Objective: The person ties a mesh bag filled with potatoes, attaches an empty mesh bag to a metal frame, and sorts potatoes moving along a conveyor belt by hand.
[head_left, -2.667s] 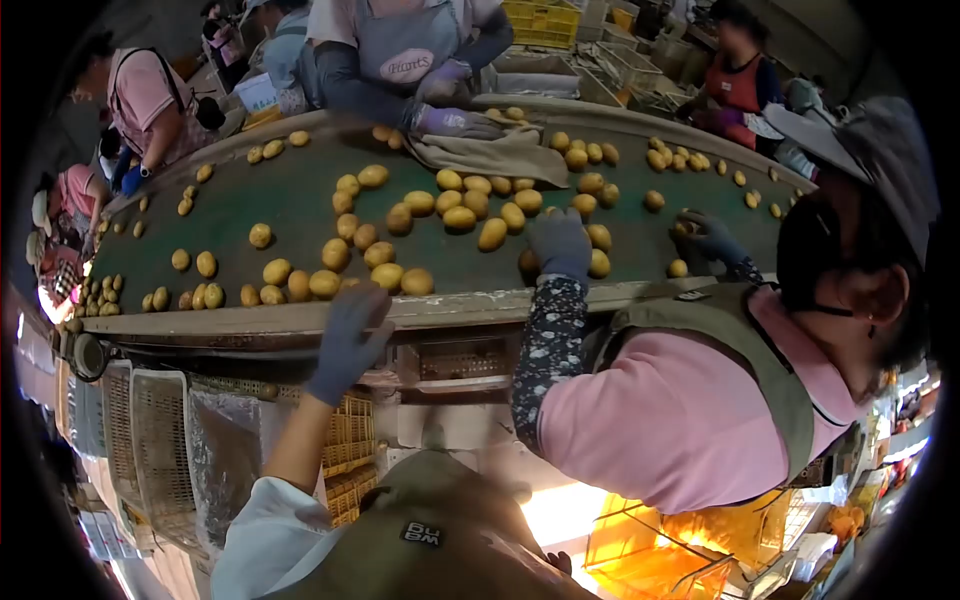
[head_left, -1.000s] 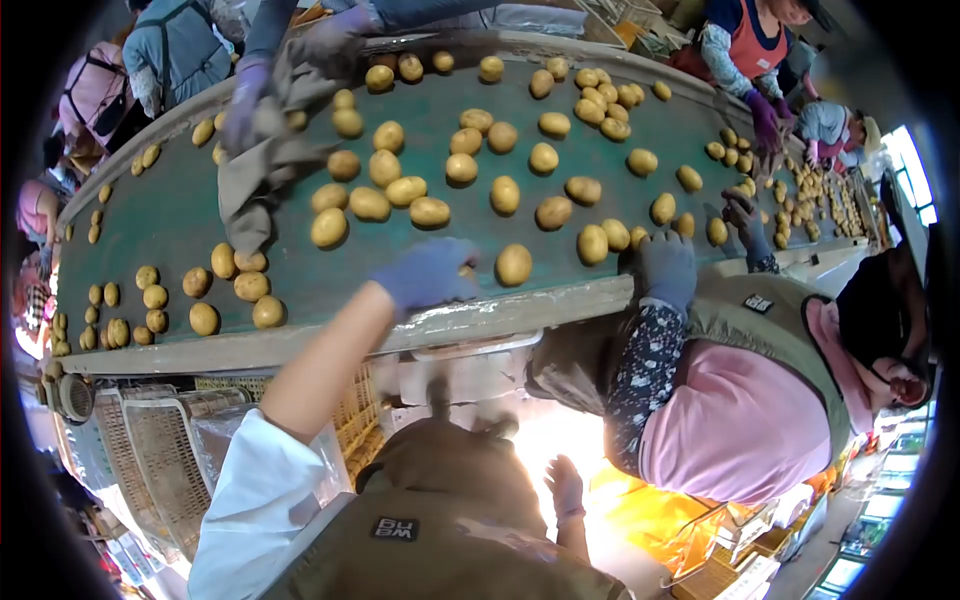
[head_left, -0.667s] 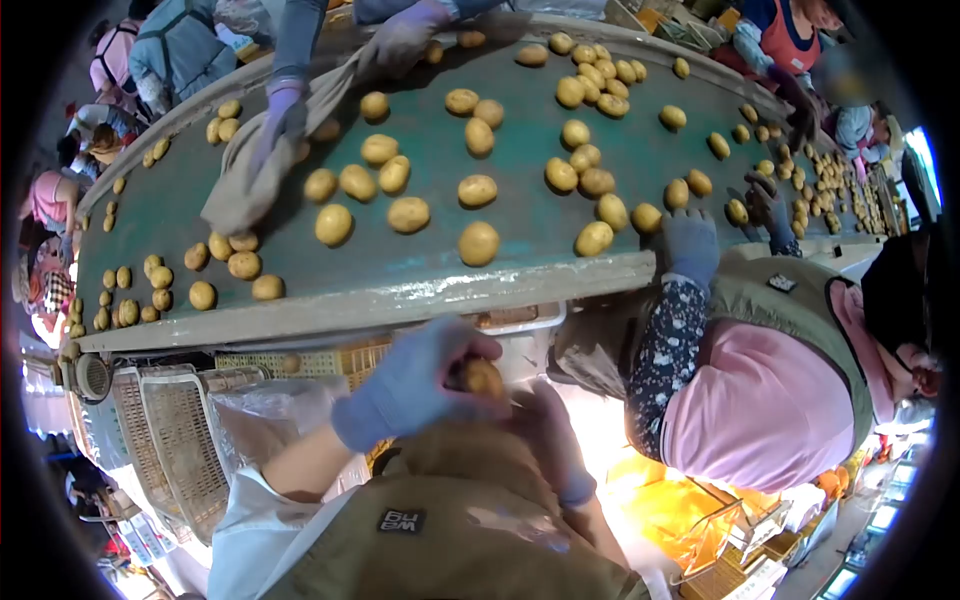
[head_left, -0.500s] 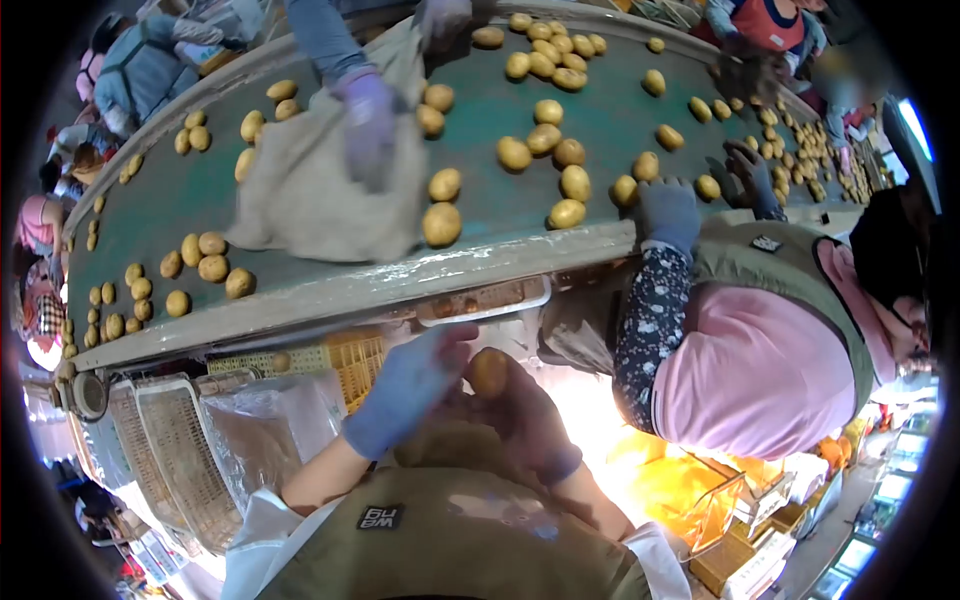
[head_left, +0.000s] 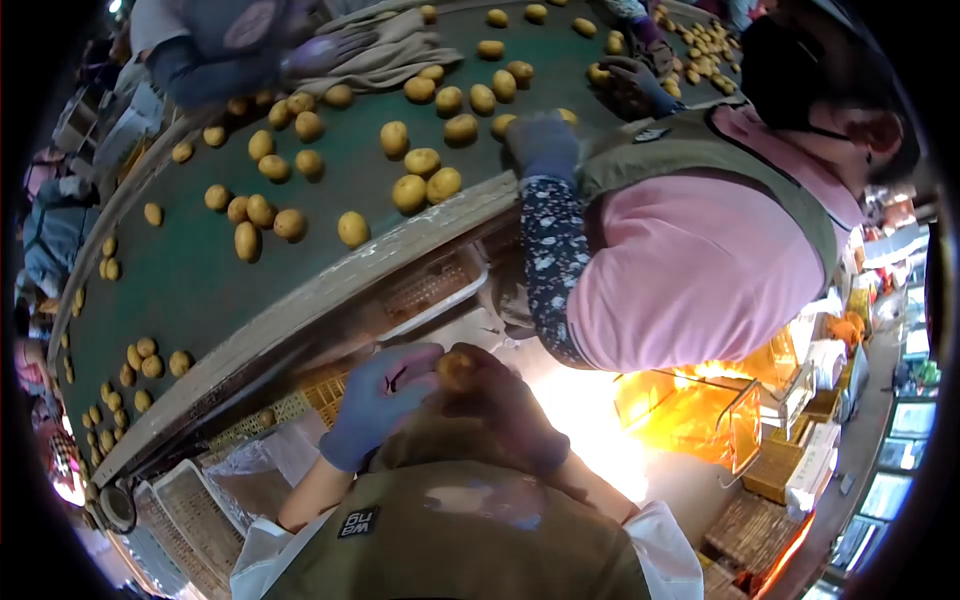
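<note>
In the head view, a brown-yellow potato [head_left: 456, 371] is held in front of my apron by my right hand [head_left: 505, 410], whose gloved fingers curl around its side and lie in shadow. My left hand [head_left: 372, 410], in a blue-grey glove, is just left of it. Its thumb and fingers are apart, with a gap between them, and the tips come close to the potato; whether they touch it I cannot tell. Beyond both hands runs a green conveyor belt [head_left: 330, 215] carrying many potatoes, among them one near the edge [head_left: 353, 229].
A pale belt edge [head_left: 300, 302] lies ahead of me. Under it sit a white crate [head_left: 440, 300] and, at left, plastic baskets [head_left: 190, 510]. A co-worker in pink [head_left: 690, 270] stands close on my right, near an orange-lined crate [head_left: 690, 420]. Another person's gloved hand [head_left: 330, 50] rests on cloth across the belt.
My view has turned to the right. The co-worker opposite has moved the cloth to the far side of the belt. The potato stays in my right hand, and my left hand remains close to it.
</note>
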Motion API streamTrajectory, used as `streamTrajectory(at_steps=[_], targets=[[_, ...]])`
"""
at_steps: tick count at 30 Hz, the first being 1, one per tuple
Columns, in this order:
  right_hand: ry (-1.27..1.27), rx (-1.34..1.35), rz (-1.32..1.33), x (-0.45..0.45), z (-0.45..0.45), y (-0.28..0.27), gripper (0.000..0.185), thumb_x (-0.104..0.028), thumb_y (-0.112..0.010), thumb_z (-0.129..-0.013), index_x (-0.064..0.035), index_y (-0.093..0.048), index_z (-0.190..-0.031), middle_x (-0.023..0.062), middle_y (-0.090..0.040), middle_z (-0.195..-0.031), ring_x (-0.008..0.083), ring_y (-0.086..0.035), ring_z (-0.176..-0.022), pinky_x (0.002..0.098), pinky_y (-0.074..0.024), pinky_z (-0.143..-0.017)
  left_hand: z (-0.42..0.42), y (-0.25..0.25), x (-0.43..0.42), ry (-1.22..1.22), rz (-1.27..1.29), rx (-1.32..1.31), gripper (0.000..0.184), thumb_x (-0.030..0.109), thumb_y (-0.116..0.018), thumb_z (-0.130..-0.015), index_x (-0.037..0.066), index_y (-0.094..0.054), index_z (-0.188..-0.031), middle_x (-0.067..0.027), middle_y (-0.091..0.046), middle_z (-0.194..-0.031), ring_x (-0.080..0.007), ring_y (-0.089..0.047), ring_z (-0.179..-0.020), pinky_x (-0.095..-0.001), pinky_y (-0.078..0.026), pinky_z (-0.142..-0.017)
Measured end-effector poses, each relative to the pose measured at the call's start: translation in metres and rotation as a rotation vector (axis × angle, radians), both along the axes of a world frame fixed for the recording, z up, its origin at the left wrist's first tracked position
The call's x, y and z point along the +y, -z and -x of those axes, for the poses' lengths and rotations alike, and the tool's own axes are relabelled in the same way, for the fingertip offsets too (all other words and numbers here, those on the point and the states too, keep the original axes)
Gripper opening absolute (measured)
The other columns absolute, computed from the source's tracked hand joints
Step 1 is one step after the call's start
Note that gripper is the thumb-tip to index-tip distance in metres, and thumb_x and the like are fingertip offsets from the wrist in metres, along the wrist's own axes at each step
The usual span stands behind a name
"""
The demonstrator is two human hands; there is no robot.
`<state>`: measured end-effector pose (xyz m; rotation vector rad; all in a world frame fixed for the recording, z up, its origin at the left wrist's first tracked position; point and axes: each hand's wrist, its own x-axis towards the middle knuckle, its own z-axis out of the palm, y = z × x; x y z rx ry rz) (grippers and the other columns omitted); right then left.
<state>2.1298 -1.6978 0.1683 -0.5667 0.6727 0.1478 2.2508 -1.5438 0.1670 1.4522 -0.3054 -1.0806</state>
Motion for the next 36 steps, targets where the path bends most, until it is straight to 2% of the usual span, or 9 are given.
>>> streamTrajectory(at_steps=[9, 13, 17, 21, 25, 30, 31, 34, 36], targets=[[0.104, 0.208, 0.439, -0.025, 0.093, 0.003, 0.046, -0.032, -0.062, -0.093, 0.0011, -0.053, -0.124, 0.0048, -0.058, -0.101, 0.0106, -0.056, -0.081, 0.0265, -0.0475, -0.08, -0.037, -0.019, -0.013, 0.012, -0.158, -0.191, 0.025, 0.008, -0.056, -0.093, -0.001, -0.062, -0.115, -0.0041, -0.064, -0.094, -0.0097, -0.058, -0.078, -0.0226, -0.048, -0.07], [0.966, 0.115, 0.693, -0.042, 0.201, -0.027, 0.036, -0.031, -0.05, -0.102, -0.0018, -0.047, -0.122, 0.0108, -0.058, -0.106, 0.0183, -0.06, -0.081, 0.0315, -0.0518, -0.07, -0.041, -0.048, 0.003, -0.294, -0.117, -0.166, 0.026, 0.014, -0.055, -0.095, 0.0, -0.059, -0.116, -0.0022, -0.058, -0.097, -0.0102, -0.054, -0.085, -0.0257, -0.045, -0.078], [1.337, 0.675, 1.84, -0.072, 0.263, -0.119, 0.053, -0.034, -0.043, -0.102, -0.0034, -0.031, -0.144, 0.0143, -0.056, -0.117, 0.0225, -0.06, -0.087, 0.0349, -0.0495, -0.081, -0.09, -0.009, 0.028, -0.146, -0.202, -0.488, 0.029, 0.019, -0.054, -0.098, 0.002, -0.059, -0.12, -0.0024, -0.057, -0.098, -0.0097, -0.053, -0.084, -0.0244, -0.044, -0.076], [1.968, 0.481, 2.558, -0.092, 0.236, -0.226, 0.055, -0.035, -0.044, -0.102, 0.0014, -0.031, -0.141, 0.0173, -0.055, -0.121, 0.0248, -0.06, -0.094, 0.0377, -0.0513, -0.083, -0.097, -0.021, 0.007, -0.245, -0.177, -0.393, 0.037, 0.018, -0.06, -0.091, 0.002, -0.059, -0.124, -0.0031, -0.06, -0.092, -0.01, -0.051, -0.072, -0.0231, -0.043, -0.066], [1.669, 0.646, 3.316, -0.122, 0.302, -0.269, 0.049, -0.031, -0.044, -0.102, 0.0075, -0.038, -0.132, 0.0228, -0.054, -0.123, 0.0288, -0.06, -0.1, 0.0421, -0.0525, -0.085, -0.105, -0.016, 0.008, -0.21, -0.189, -0.432, 0.04, 0.017, -0.06, -0.091, 0.002, -0.057, -0.127, -0.0033, -0.06, -0.097, -0.0106, -0.052, -0.07, -0.0244, -0.044, -0.064], [1.329, 1.413, 1.957, -0.347, 0.481, -0.162, 0.054, -0.029, -0.057, -0.091, -0.0033, -0.046, -0.138, 0.0294, -0.045, -0.14, 0.0406, -0.044, -0.131, 0.0425, -0.034, -0.11, -0.117, 0.002, 0.016, -0.158, -0.144, -0.643, 0.034, 0.021, -0.052, -0.1, 0.001, -0.056, -0.127, -0.0009, -0.061, -0.087, -0.0068, -0.051, -0.068, -0.0222, -0.043, -0.061], [1.017, 1.595, 1.68, -0.327, 0.46, -0.138, 0.056, -0.032, -0.056, -0.09, -0.0009, -0.048, -0.136, 0.0297, -0.046, -0.138, 0.0421, -0.045, -0.128, 0.0441, -0.0372, -0.107, -0.125, 0.009, 0.022, -0.164, -0.141, -0.645, 0.034, 0.021, -0.052, -0.1, 0.001, -0.056, -0.127, -0.0009, -0.061, -0.087, -0.0068, -0.051, -0.068, -0.0222, -0.043, -0.061], [1.148, 1.344, 1.591, -0.254, 0.394, -0.009, 0.049, -0.027, -0.057, -0.09, 0.0019, -0.054, -0.129, 0.0237, -0.051, -0.135, 0.0373, -0.052, -0.122, 0.0421, -0.0423, -0.101, -0.129, 0.022, 0.045, -0.25, -0.14, -0.427, 0.029, 0.019, -0.052, -0.099, 0.0, -0.06, -0.12, -0.0024, -0.063, -0.097, -0.0081, -0.052, -0.068, -0.0232, -0.044, -0.061], [0.642, 1.41, 1.331, -0.181, 0.352, 0.084, 0.046, -0.028, -0.058, -0.088, -0.0003, -0.059, -0.124, 0.0225, -0.06, -0.125, 0.0372, -0.056, -0.118, 0.04, -0.0435, -0.1, -0.103, 0.01, 0.051, -0.172, -0.168, -0.67, 0.029, 0.018, -0.052, -0.099, 0.001, -0.059, -0.122, -0.0026, -0.06, -0.096, -0.0087, -0.052, -0.076, -0.0231, -0.044, -0.068]])
